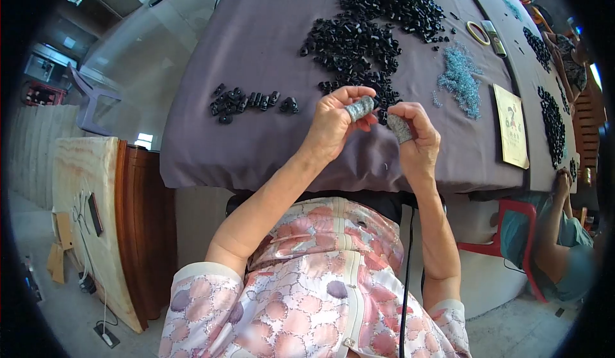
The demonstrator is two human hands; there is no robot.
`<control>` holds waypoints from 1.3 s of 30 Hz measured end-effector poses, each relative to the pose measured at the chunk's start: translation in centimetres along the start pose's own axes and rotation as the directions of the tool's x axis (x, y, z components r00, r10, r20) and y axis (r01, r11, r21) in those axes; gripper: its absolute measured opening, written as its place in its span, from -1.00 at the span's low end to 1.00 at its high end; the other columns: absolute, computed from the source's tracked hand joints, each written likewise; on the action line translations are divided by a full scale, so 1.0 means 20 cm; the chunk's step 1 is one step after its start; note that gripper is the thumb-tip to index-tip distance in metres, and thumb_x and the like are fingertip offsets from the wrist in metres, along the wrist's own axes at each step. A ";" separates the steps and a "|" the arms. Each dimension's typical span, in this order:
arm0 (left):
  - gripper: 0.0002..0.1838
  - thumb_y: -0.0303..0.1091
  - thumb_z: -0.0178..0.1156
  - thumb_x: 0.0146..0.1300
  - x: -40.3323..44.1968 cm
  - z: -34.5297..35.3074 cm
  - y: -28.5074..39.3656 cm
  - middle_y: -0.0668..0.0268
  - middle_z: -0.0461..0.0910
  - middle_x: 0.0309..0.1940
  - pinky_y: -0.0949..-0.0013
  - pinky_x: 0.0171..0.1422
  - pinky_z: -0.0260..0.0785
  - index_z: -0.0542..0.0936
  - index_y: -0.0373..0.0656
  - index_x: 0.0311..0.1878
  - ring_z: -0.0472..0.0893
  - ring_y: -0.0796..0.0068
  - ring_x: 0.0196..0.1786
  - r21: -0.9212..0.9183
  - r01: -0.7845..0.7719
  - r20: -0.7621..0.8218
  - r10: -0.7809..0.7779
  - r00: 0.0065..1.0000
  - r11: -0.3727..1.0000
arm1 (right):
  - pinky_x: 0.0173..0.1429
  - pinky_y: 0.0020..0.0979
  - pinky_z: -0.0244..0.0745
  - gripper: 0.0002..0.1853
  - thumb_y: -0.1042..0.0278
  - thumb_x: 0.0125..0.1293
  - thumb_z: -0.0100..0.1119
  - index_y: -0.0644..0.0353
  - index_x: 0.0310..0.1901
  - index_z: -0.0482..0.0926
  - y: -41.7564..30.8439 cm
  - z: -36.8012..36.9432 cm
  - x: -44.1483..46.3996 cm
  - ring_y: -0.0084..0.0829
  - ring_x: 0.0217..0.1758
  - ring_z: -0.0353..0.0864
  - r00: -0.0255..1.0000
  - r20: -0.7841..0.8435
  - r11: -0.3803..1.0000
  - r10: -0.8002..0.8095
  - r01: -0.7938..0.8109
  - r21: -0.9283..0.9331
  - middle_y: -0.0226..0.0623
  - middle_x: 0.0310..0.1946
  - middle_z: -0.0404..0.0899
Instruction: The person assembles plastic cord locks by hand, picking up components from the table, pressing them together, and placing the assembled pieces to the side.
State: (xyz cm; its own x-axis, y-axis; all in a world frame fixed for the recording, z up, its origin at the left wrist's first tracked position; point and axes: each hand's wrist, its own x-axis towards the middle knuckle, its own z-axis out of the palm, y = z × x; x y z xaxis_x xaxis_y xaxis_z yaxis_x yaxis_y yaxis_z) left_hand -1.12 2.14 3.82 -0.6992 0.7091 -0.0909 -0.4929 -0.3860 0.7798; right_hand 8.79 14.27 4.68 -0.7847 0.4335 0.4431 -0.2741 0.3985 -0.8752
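Note:
My left hand (336, 118), its thumb wrapped in a grey covering, pinches a small black plastic piece (376, 103) between thumb and fingertips. Close beside it, my right hand (418, 134) is closed, with thumb and curled fingers together; its thumb is wrapped in grey too. Whatever lies in its fingertips is too small to make out. Just beyond both hands spreads a large heap of small black pieces (352, 47) on the grey-purple cloth (275, 150). Further left lies a smaller group of black pieces (246, 100).
Right of the heap are a pile of small clear-blue pieces (460, 79), a yellow ring (477, 32), a small container (493, 38) and a booklet (510, 126). Another person (564, 230) sits at the right beside more black pieces (552, 127). A wooden cabinet (138, 230) stands at left.

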 end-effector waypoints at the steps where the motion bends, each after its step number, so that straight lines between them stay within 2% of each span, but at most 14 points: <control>1: -0.81 -0.55 0.04 0.21 -0.02 0.00 0.00 0.32 0.58 -0.40 0.54 -0.33 0.44 0.52 -0.25 -0.10 0.58 0.56 -0.40 -0.007 0.012 -0.006 -0.012 1.000 1.000 | -0.10 -0.58 0.37 -0.59 0.89 -0.16 -0.15 0.33 -0.25 0.49 0.00 0.01 -0.01 -0.51 -0.24 0.50 1.000 0.020 1.000 -0.004 0.004 -0.008 -0.34 -0.35 0.49; 4: -0.83 -0.53 0.05 0.22 -0.06 -0.01 -0.03 0.27 0.58 -0.38 0.51 -0.32 0.46 0.51 -0.26 -0.11 0.59 0.52 -0.39 0.000 0.011 -0.012 -0.011 1.000 1.000 | -0.14 -0.57 0.39 -0.61 0.88 -0.15 -0.13 0.32 -0.26 0.50 -0.01 0.03 -0.03 -0.47 -0.26 0.52 0.997 0.064 0.985 -0.050 0.060 -0.160 -0.29 -0.36 0.50; 10: -0.86 -0.53 0.04 0.23 -0.10 -0.05 -0.05 0.22 0.57 -0.36 0.48 -0.31 0.47 0.48 -0.26 -0.14 0.59 0.49 -0.39 -0.015 0.023 -0.013 -0.024 1.000 1.000 | -0.16 -0.55 0.40 -0.67 0.83 -0.10 -0.04 0.30 -0.26 0.50 -0.01 0.06 -0.05 -0.43 -0.29 0.54 0.999 -0.002 0.989 0.040 -0.039 -0.139 -0.27 -0.41 0.51; 14: -0.88 -0.53 0.05 0.23 -0.09 -0.07 -0.04 0.23 0.57 -0.38 0.49 -0.31 0.47 0.47 -0.24 -0.16 0.58 0.50 -0.41 -0.019 0.031 0.011 -0.030 0.999 0.999 | -0.18 -0.57 0.41 -0.72 0.78 -0.03 0.02 0.30 -0.25 0.50 -0.01 0.07 -0.05 -0.49 -0.31 0.54 1.000 0.021 0.978 -0.013 0.017 -0.210 -0.30 -0.41 0.52; 20: -0.88 -0.51 0.06 0.22 -0.10 -0.10 -0.08 0.24 0.57 -0.40 0.49 -0.32 0.46 0.47 -0.23 -0.17 0.57 0.52 -0.42 0.016 0.048 0.043 -0.048 0.998 0.999 | -0.19 -0.58 0.41 -0.77 0.76 0.01 0.07 0.31 -0.26 0.50 -0.02 0.08 -0.06 -0.56 -0.32 0.54 0.999 0.040 0.983 -0.002 0.010 -0.186 -0.34 -0.41 0.53; 23: -0.88 -0.51 0.07 0.22 -0.13 -0.11 -0.10 0.25 0.57 -0.41 0.49 -0.33 0.45 0.47 -0.22 -0.17 0.57 0.52 -0.42 -0.052 0.090 0.077 -0.086 0.993 0.995 | -0.19 -0.60 0.41 -0.80 0.75 0.04 0.09 0.30 -0.28 0.50 0.00 0.08 -0.07 -0.62 -0.33 0.52 0.984 0.000 0.984 0.177 -0.177 -0.031 -0.38 -0.41 0.55; 25: -0.88 -0.50 0.08 0.22 -0.12 -0.11 -0.09 0.25 0.57 -0.41 0.50 -0.33 0.44 0.47 -0.22 -0.17 0.57 0.52 -0.43 -0.084 0.086 0.092 -0.078 0.993 0.993 | -0.19 -0.61 0.41 -0.82 0.75 0.06 0.08 0.30 -0.30 0.50 -0.03 0.07 -0.04 -0.64 -0.33 0.52 0.988 0.061 0.990 0.143 -0.142 -0.018 -0.39 -0.40 0.55; 29: -0.87 -0.49 0.09 0.22 -0.14 -0.12 -0.12 0.24 0.57 -0.41 0.50 -0.33 0.44 0.47 -0.22 -0.17 0.56 0.51 -0.42 -0.160 0.127 0.096 -0.113 0.989 0.979 | -0.20 -0.63 0.41 -0.85 0.74 0.08 0.07 0.30 -0.32 0.50 0.00 0.06 -0.07 -0.67 -0.34 0.51 0.979 0.087 0.978 0.182 -0.171 -0.123 -0.42 -0.40 0.55; 32: -0.87 -0.48 0.09 0.22 -0.10 -0.14 -0.10 0.24 0.57 -0.41 0.50 -0.33 0.44 0.47 -0.23 -0.17 0.56 0.52 -0.42 -0.098 0.092 0.109 -0.081 0.991 0.991 | -0.22 -0.61 0.41 -0.84 0.74 0.05 0.07 0.30 -0.33 0.49 0.00 0.06 -0.06 -0.62 -0.35 0.53 0.986 0.093 0.988 0.136 -0.127 -0.093 -0.38 -0.43 0.55; 34: -0.87 -0.48 0.09 0.22 -0.12 -0.13 -0.11 0.24 0.57 -0.40 0.50 -0.34 0.44 0.47 -0.23 -0.17 0.56 0.52 -0.42 -0.062 0.065 0.114 -0.058 0.992 0.996 | -0.23 -0.58 0.42 -0.81 0.75 0.01 0.07 0.29 -0.32 0.49 0.00 0.06 -0.06 -0.55 -0.36 0.54 0.992 0.120 0.975 0.048 -0.020 -0.223 -0.33 -0.44 0.54; 35: -0.87 -0.48 0.10 0.21 -0.13 -0.14 -0.10 0.23 0.57 -0.41 0.51 -0.35 0.44 0.47 -0.23 -0.17 0.56 0.53 -0.43 -0.070 0.105 0.104 -0.098 0.990 0.992 | -0.23 -0.56 0.42 -0.80 0.75 -0.01 0.07 0.29 -0.32 0.49 -0.01 0.05 -0.06 -0.51 -0.36 0.54 0.991 0.136 0.957 0.006 0.034 -0.289 -0.30 -0.44 0.54; 38: -0.87 -0.48 0.10 0.21 -0.13 -0.14 -0.11 0.23 0.57 -0.40 0.52 -0.36 0.44 0.47 -0.23 -0.17 0.56 0.53 -0.43 -0.003 0.071 0.120 -0.070 0.990 0.997 | -0.22 -0.52 0.43 -0.77 0.76 -0.06 0.05 0.29 -0.32 0.49 -0.05 0.07 -0.06 -0.41 -0.36 0.55 0.993 0.119 0.959 -0.005 0.038 -0.280 -0.24 -0.44 0.52; 39: -0.87 -0.48 0.10 0.21 -0.13 -0.14 -0.11 0.22 0.58 -0.40 0.52 -0.35 0.44 0.47 -0.24 -0.17 0.57 0.53 -0.43 -0.038 0.088 0.128 -0.083 0.988 0.995 | -0.20 -0.52 0.43 -0.78 0.76 -0.04 0.04 0.29 -0.33 0.49 -0.03 0.07 -0.05 -0.42 -0.35 0.55 0.991 0.125 0.953 -0.041 0.076 -0.292 -0.24 -0.43 0.52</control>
State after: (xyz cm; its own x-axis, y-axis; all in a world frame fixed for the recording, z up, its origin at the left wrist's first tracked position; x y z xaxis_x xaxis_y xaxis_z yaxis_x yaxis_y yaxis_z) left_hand 0.29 -0.42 0.63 -0.5841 0.8082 -0.0750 -0.5720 -0.3443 0.7444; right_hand 9.03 12.41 4.53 -0.8364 0.3123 0.4505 -0.1585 0.6489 -0.7442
